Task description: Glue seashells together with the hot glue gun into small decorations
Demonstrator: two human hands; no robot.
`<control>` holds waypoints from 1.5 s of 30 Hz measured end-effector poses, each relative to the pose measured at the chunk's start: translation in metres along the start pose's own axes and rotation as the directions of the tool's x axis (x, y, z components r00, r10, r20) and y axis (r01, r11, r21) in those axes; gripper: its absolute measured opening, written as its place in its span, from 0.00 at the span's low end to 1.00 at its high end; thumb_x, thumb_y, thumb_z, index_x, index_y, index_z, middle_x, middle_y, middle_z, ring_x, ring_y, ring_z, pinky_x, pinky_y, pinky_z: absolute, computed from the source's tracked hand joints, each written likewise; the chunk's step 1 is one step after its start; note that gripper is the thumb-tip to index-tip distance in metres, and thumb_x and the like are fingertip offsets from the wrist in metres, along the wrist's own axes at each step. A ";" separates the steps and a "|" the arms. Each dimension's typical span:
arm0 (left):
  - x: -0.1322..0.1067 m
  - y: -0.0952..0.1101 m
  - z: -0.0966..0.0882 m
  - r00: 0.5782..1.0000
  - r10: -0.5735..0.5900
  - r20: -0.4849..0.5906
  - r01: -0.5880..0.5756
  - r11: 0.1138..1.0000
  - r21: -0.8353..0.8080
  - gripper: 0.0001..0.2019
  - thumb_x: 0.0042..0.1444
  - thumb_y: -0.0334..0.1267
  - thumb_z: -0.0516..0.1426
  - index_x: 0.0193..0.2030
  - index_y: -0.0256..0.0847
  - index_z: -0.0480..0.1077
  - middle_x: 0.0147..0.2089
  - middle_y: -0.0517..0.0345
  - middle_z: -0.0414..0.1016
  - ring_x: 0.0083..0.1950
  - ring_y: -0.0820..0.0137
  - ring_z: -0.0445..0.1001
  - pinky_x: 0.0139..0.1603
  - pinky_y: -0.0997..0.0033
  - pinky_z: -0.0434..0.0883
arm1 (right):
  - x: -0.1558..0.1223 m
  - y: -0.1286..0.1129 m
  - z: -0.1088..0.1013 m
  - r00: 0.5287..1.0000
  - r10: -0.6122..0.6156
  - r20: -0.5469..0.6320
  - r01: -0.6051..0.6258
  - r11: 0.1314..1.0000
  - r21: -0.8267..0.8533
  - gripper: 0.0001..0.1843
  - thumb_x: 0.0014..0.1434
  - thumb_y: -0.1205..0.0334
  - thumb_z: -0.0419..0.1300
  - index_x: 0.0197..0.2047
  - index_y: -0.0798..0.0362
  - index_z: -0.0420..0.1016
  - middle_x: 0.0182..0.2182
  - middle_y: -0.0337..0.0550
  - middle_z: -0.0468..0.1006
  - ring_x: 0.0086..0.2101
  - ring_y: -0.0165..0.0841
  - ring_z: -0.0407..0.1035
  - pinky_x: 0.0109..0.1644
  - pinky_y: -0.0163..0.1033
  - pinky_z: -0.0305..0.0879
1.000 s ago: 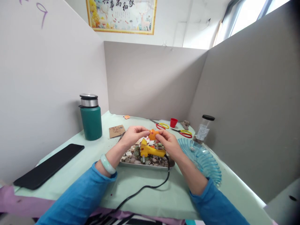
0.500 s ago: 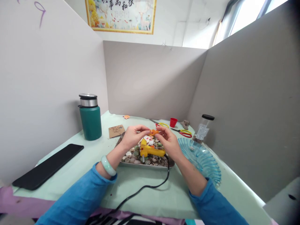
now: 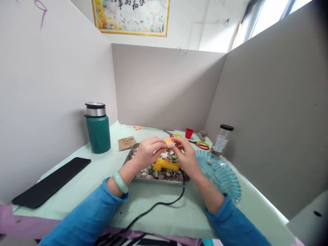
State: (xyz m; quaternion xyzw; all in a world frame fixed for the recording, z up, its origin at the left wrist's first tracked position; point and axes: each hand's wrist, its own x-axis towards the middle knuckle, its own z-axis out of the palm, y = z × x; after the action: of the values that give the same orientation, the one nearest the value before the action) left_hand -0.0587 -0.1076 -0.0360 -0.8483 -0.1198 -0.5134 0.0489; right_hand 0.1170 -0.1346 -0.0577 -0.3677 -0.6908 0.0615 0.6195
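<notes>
Between my two hands, above the tray, is a small orange shell (image 3: 169,141), pale orange on the side that shows. My left hand (image 3: 151,149) grips its left edge with the fingers closed. From the other side my right hand (image 3: 186,154) pinches it between thumb and fingers. Beneath them lies a metal tray (image 3: 159,182) full of shells and small stones. A yellow hot glue gun (image 3: 166,165) rests on those shells, its nozzle to the left and its black cord (image 3: 164,204) trailing toward me.
A green flask (image 3: 98,133) and a black flat pad (image 3: 52,181) are at left. To the right are a blue glass plate (image 3: 230,181) and a lidded jar (image 3: 221,140). Scissors (image 3: 202,145), a red cup (image 3: 189,133) and a brown card (image 3: 127,142) lie behind. Grey partitions surround the table.
The orange shell has been turned, so a paler face shows now. My left hand has rolled over, its fingers curling more around the shell's edge.
</notes>
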 end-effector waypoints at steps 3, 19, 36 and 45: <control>0.000 0.002 -0.001 0.999 -0.030 0.015 0.030 0.999 -0.031 0.05 0.55 0.32 0.56 0.36 0.39 0.73 0.37 0.52 0.77 0.38 0.69 0.72 0.42 0.66 0.69 | 0.000 -0.001 -0.001 1.000 -0.029 0.008 0.029 1.000 -0.013 0.11 0.57 0.66 0.55 0.44 0.49 0.71 0.41 0.43 0.72 0.38 0.32 0.67 0.41 0.38 0.66; 0.000 -0.004 -0.002 0.644 -0.630 0.435 0.730 0.336 -0.595 0.11 0.48 0.41 0.61 0.34 0.35 0.71 0.29 0.59 0.72 0.26 0.77 0.68 0.30 0.75 0.66 | 0.003 0.001 -0.001 0.913 0.361 0.188 -0.406 0.841 0.358 0.12 0.51 0.52 0.62 0.31 0.52 0.71 0.20 0.33 0.67 0.22 0.25 0.59 0.28 0.32 0.58; 0.004 0.002 -0.003 0.644 -0.609 0.463 0.765 0.497 -0.410 0.12 0.49 0.41 0.59 0.38 0.36 0.75 0.33 0.55 0.76 0.27 0.76 0.66 0.30 0.75 0.65 | 0.004 0.002 -0.002 0.949 0.300 0.097 -0.315 0.910 0.270 0.11 0.53 0.52 0.60 0.30 0.51 0.74 0.27 0.37 0.74 0.30 0.29 0.67 0.38 0.35 0.63; 0.001 -0.005 -0.004 0.654 -0.653 0.383 0.742 0.454 -0.493 0.13 0.50 0.44 0.59 0.35 0.35 0.73 0.29 0.55 0.75 0.30 0.72 0.72 0.34 0.72 0.69 | 0.004 0.004 0.000 0.952 0.305 0.030 -0.303 0.919 0.252 0.17 0.54 0.51 0.59 0.45 0.51 0.72 0.40 0.43 0.75 0.37 0.32 0.69 0.42 0.38 0.65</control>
State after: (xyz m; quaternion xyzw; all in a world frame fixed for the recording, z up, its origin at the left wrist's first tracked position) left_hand -0.0628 -0.1037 -0.0340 -0.7232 -0.2872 -0.4365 -0.4516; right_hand 0.1192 -0.1298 -0.0562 -0.3886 -0.6087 0.2429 0.6477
